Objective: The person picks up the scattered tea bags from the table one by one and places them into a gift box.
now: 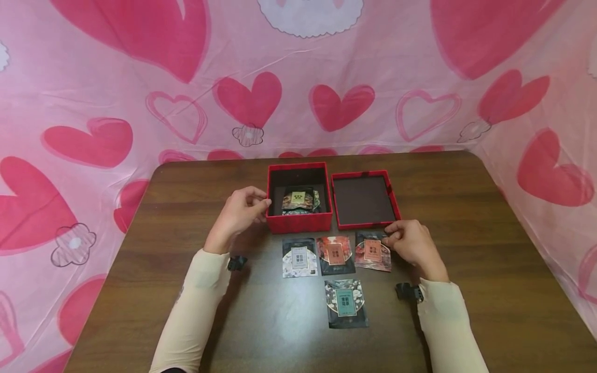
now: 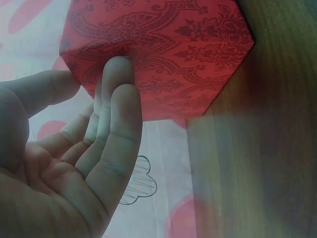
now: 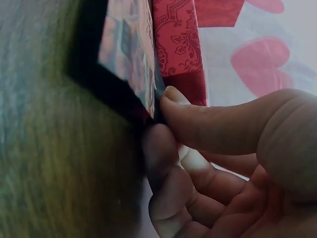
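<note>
On the table stands an uncovered red box (image 1: 299,223) with several tea packets (image 1: 298,200) inside. My left hand (image 1: 241,212) holds the box at its left wall, the thumb at the rim and the fingertips (image 2: 125,106) against the patterned outer side. My right hand (image 1: 415,246) pinches the right edge of a red and black tea packet (image 1: 373,252) between thumb and forefinger. In the right wrist view that packet (image 3: 130,49) is tilted up from the wood. To its left lie an orange-red packet (image 1: 336,255) and a white packet (image 1: 299,258); a green-labelled packet (image 1: 346,303) lies nearer me.
A red lid (image 1: 368,226) lies inner side up, right of the box and just beyond the pinched packet. The brown wooden table (image 1: 485,223) ends at the back against a pink cloth (image 1: 289,62) printed with hearts.
</note>
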Tool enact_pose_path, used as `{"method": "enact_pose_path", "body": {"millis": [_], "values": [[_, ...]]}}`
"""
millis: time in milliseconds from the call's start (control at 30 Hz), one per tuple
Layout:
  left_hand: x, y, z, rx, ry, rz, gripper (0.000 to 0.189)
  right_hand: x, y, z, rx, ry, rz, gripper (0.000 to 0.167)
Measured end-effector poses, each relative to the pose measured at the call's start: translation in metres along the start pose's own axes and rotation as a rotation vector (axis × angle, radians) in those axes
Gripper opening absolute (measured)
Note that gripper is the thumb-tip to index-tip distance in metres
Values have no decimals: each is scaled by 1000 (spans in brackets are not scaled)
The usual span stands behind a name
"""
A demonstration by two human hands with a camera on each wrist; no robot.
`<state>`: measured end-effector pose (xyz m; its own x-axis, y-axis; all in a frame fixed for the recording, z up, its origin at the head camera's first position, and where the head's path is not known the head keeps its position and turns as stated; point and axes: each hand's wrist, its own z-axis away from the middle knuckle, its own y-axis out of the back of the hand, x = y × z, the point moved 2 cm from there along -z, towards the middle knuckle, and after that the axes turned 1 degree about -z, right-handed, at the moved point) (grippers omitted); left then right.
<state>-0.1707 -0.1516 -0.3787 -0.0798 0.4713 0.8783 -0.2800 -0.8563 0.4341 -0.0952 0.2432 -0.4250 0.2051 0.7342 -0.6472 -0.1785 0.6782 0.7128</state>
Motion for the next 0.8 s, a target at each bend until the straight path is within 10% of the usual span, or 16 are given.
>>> {"method": "enact_pose_path", "body": {"millis": [800], "values": [[1, 1, 0, -8, -3, 6, 29, -11, 32, 0, -83, 126, -304, 20]]}}
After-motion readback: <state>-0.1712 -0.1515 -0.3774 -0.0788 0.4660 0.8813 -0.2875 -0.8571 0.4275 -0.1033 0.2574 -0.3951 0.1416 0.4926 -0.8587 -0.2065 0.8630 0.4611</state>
